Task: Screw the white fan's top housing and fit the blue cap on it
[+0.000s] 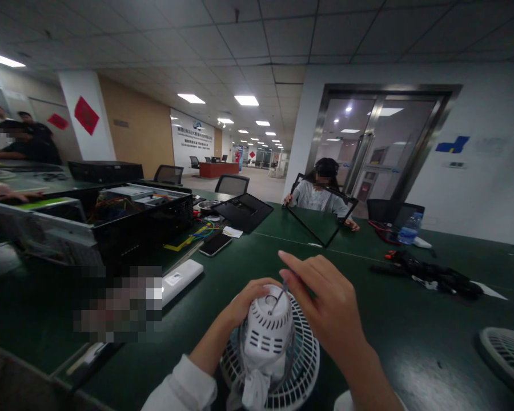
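Fan housing (266,337), light, stiff plastic, best gripped round the middle, and that's where our left hand (251,302) wraps it while our right hand (325,302) pinches a small screwdriver (279,297)!
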`<state>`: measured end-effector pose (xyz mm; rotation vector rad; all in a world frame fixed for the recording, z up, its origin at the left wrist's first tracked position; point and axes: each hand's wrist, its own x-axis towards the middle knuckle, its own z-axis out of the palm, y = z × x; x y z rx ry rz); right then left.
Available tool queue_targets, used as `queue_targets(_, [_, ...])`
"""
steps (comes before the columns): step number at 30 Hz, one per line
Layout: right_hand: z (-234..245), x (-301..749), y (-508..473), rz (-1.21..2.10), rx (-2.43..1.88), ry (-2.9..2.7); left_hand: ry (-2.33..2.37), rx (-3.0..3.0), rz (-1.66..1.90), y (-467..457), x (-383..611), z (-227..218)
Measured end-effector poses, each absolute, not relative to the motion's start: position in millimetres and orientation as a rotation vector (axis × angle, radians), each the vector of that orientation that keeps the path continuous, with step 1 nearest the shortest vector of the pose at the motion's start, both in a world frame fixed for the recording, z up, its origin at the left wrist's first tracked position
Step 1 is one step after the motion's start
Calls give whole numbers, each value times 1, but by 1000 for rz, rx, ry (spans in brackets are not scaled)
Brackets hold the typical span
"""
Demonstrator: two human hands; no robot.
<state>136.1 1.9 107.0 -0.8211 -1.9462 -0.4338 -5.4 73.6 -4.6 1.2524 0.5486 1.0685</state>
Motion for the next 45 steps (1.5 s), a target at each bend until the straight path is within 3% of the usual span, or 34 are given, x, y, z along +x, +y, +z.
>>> queue_targets(5, [108,135,-1,-263,-769,-1993,556,1233,1071,72,-5,-6])
queue_targets(11, [103,132,3,-401,-839,-1956,563,1239,1119,72,-6,-9])
queue_targets(17, [107,134,1,-261,-804,-1986,518,1238,1088,71,-4,-6])
queue_targets(23, [104,133,3,-378,-842,-1935,516,1237,1124,71,-6,-7])
queue_targets(29, [103,135,4,-205,-787,-1990,489,1219,1089,75,-4,-15])
queue_targets(34, [101,133,7,-336,-863,-1961,512,1213,1131,77,-5,-19])
queue_targets(40, [106,136,3,-118,-761,-2025,491,1221,1100,76,-5,-17])
queue_targets(45, [104,133,2,-282,-773,-1993,530,1228,1137,77,-7,-17])
